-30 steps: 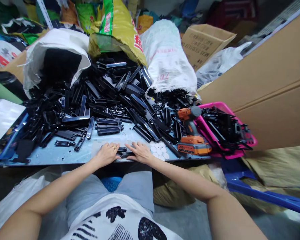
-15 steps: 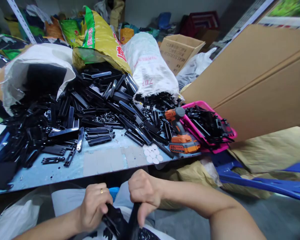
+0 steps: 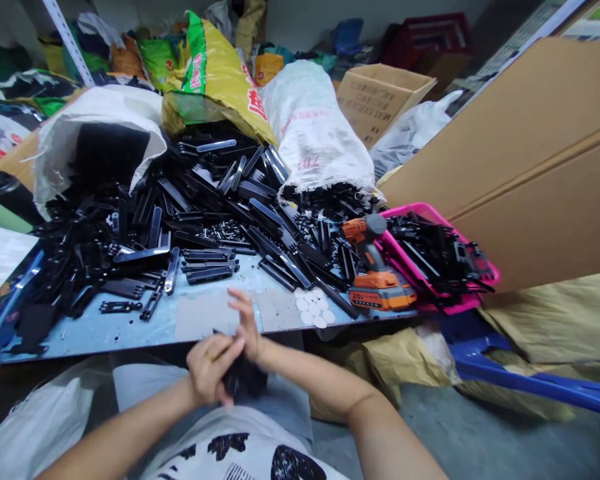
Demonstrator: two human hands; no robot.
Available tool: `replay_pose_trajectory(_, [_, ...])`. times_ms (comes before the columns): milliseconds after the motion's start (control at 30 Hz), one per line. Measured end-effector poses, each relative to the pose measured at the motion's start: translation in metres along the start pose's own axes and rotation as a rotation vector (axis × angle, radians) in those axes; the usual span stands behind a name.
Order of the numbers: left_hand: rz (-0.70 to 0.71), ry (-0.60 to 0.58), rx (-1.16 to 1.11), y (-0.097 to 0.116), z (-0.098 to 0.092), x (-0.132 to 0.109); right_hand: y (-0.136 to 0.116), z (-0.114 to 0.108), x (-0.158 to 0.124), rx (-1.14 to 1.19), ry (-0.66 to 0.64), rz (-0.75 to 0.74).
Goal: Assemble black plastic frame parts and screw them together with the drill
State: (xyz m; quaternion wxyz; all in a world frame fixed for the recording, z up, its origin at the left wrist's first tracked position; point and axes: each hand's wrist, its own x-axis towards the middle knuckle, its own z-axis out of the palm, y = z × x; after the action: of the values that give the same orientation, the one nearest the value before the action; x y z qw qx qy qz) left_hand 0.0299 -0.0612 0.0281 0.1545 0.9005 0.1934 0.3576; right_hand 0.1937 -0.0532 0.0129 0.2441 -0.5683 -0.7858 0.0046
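Note:
Both hands meet just below the near edge of the blue table (image 3: 130,330), above my lap. My left hand (image 3: 211,368) is closed round a black plastic part (image 3: 245,381) and wears a ring. My right hand (image 3: 245,325) presses against the same part with its fingers stretched upward. The part is mostly hidden between the hands and blurred. A big heap of black plastic strips (image 3: 180,207) covers the table beyond them.
An orange cordless drill (image 3: 373,267) stands at the table's right end beside a pink basket (image 3: 437,267) of black parts. White round pads (image 3: 314,308) lie near the edge. Sacks (image 3: 320,133) and cardboard (image 3: 530,153) crowd the back and right. A blue bench (image 3: 530,387) is lower right.
The hands took a black part off the table edge, drew it down to my lap, and have now lifted it back up close to the table edge. The right fingers have opened.

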Motion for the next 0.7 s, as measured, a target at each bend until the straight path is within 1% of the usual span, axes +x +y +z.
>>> replay_pose_trajectory(33, [0.008,-0.036,0.103,-0.015,0.002,0.005,0.022,-0.009,0.017,0.022,0.114,0.071])
replay_pose_trajectory(67, [-0.014,-0.067,0.208,-0.032,0.003,0.012,0.048,-0.019,0.033,0.011,0.194,0.139])
replay_pose_trajectory(100, [-0.045,-0.14,0.297,-0.048,0.005,0.02,0.074,-0.027,0.049,-0.029,0.233,0.245])
replay_pose_trajectory(133, [-0.059,-0.195,0.368,-0.063,0.006,0.029,0.099,-0.034,0.063,-0.086,0.24,0.377])
replay_pose_trajectory(167, [-0.085,-0.248,0.433,-0.075,0.008,0.036,0.122,-0.039,0.074,-0.132,0.193,0.487])
replay_pose_trajectory(233, [-0.13,-0.327,0.534,-0.09,0.01,0.048,0.155,-0.042,0.089,-0.19,0.057,0.552])
replay_pose_trajectory(300, [-0.164,-0.371,0.59,-0.092,0.009,0.054,0.172,-0.04,0.094,-0.204,-0.053,0.571])
replay_pose_trajectory(367, [-0.174,-0.367,0.6,-0.088,0.002,0.059,0.176,-0.038,0.093,-0.186,-0.126,0.63])
replay_pose_trajectory(433, [-0.216,-0.286,0.591,-0.092,-0.016,0.066,0.174,-0.038,0.087,-0.153,-0.173,0.663])
replay_pose_trajectory(467, [-0.281,-0.213,0.589,-0.1,-0.028,0.07,0.172,-0.039,0.084,-0.138,-0.172,0.645])
replay_pose_trajectory(500, [-0.378,-0.128,0.59,-0.112,-0.043,0.075,0.17,-0.04,0.08,-0.125,-0.153,0.612])
replay_pose_trajectory(567, [-0.65,0.054,0.595,-0.15,-0.078,0.083,0.168,-0.044,0.072,-0.103,-0.087,0.536])
replay_pose_trajectory(633, [-0.926,0.176,0.598,-0.195,-0.113,0.089,0.168,-0.047,0.067,-0.072,0.009,0.508])
replay_pose_trajectory(667, [-1.037,0.222,0.58,-0.217,-0.129,0.091,0.169,-0.048,0.067,-0.03,0.061,0.523])
replay_pose_trajectory(700, [-1.087,0.241,0.573,-0.236,-0.142,0.093,0.17,-0.049,0.068,0.036,0.114,0.556])
